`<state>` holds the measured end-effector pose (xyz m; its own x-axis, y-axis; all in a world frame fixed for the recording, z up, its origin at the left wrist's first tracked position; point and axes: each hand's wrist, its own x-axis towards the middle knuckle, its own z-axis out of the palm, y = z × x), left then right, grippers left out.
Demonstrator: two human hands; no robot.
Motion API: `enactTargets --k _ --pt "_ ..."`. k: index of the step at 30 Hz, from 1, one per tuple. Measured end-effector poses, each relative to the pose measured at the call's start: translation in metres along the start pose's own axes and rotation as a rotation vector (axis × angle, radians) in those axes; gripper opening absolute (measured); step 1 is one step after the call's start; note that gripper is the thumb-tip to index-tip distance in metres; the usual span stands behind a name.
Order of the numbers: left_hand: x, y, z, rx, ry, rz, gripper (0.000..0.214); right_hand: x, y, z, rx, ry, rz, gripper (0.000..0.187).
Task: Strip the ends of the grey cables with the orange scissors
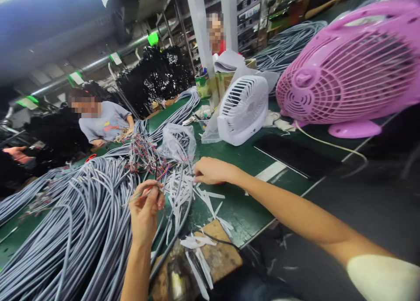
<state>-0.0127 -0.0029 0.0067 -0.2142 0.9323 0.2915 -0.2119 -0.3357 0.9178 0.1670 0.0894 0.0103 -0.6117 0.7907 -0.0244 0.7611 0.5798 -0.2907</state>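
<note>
My left hand (144,202) is closed in a pinch on thin coloured wires (144,192), green and red strands showing between the fingers. To its right, my right hand (210,170) has its fingers curled downward beside a grey cable (187,204); what its fingertips grip, if anything, is hidden. Between and below the hands, white paper-like strips (179,189) lie scattered over the green table. Just beyond them sit a clear plastic bag (179,141) with cable pieces inside and a tangle of stripped red and grey wire ends (142,154).
Large grey cable bundles (88,204) cover the left side. A white fan (243,110), a pink fan (348,64) and a black flat panel (295,154) stand or lie to the right. A wooden block (219,248) is at the near edge. One person (105,119) sits across the table; another is farther back.
</note>
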Motion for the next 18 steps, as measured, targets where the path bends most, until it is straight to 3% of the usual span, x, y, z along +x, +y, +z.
enactTargets --k 5,9,15,18 --pt "-0.002 -0.001 0.002 0.086 -0.014 0.028 0.014 0.008 0.009 0.004 -0.127 -0.075 0.141 0.03" --pt "-0.005 -0.002 -0.003 0.149 -0.049 0.088 0.009 0.014 0.009 0.015 -0.148 -0.082 0.128 0.028" --pt "-0.002 -0.003 -0.009 0.106 -0.05 0.261 0.005 0.01 0.004 0.003 -0.09 0.119 0.054 0.016" --pt "-0.002 0.0 -0.012 0.102 -0.061 0.341 0.007 0.005 -0.005 0.0 0.208 0.284 -0.125 0.013"
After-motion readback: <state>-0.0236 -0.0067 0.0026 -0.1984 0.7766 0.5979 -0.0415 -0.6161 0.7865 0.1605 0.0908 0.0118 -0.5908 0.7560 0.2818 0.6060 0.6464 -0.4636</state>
